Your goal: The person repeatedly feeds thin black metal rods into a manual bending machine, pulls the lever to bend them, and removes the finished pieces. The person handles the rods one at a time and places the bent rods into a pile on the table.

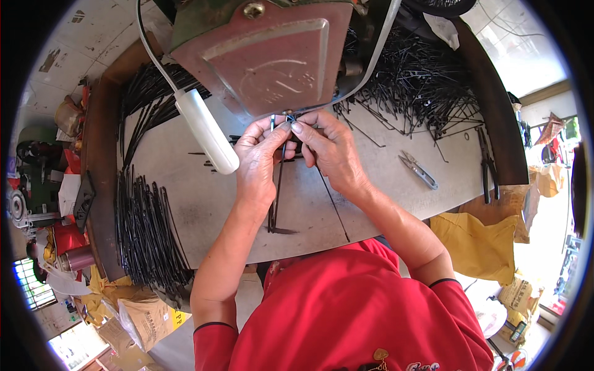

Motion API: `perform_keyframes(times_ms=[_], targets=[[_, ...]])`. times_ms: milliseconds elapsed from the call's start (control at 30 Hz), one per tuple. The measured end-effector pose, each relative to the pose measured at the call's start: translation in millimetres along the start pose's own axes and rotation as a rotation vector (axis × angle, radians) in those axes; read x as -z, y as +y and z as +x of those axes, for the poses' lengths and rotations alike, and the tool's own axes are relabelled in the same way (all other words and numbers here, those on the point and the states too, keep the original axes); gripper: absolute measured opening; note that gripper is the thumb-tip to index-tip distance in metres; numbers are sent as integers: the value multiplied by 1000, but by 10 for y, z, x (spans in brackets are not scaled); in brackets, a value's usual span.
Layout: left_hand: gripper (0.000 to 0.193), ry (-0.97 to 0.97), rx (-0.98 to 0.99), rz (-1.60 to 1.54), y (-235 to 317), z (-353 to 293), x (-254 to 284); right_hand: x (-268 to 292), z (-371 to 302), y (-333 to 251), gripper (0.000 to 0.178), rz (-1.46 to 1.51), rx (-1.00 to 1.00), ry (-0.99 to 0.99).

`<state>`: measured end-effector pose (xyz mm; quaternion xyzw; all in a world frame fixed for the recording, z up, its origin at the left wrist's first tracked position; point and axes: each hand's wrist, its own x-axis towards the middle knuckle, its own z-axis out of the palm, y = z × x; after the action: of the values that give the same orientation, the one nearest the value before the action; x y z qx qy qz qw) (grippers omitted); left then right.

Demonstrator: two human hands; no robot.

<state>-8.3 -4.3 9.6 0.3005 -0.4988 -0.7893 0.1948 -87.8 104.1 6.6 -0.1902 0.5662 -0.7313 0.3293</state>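
My left hand (258,151) and my right hand (334,148) meet under the front of a machine head with a pinkish metal cover (266,62). Both are closed, thumbs and fingertips pinching close together. From my left fingers a thin black rod (279,185) hangs toward the table's near edge. Another thin black rod (333,203) slants down from below my right hand. Their upper ends, and what exactly the fingertips press, are partly hidden by the fingers. A few more dark rods (213,164) lie behind my left wrist.
A white tube-shaped lamp (207,131) on a bendy neck hangs left of my left hand. Black bundles (147,229) lie at left; a tangled heap of thin rods (421,80) fills the back right. Thread snips (419,170) and pliers (487,164) lie right. A yellow sack (476,241) hangs by the table edge.
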Motion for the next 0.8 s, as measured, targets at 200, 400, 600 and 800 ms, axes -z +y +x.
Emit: perform_keyframes(times_ms=[200, 400, 600, 800], targets=[[15, 47, 28, -25, 19, -20, -56, 27, 30, -38, 18, -27, -77, 18], [14, -3, 50, 19, 52, 0, -14, 152, 147, -250, 28, -355, -135, -140], [19, -93, 27, -11, -78, -186, 13, 188, -166, -144, 26, -157, -254, -54], [18, -149, 36, -9, -59, -124, 10, 217, -181, -140, 22, -54, -263, -92]])
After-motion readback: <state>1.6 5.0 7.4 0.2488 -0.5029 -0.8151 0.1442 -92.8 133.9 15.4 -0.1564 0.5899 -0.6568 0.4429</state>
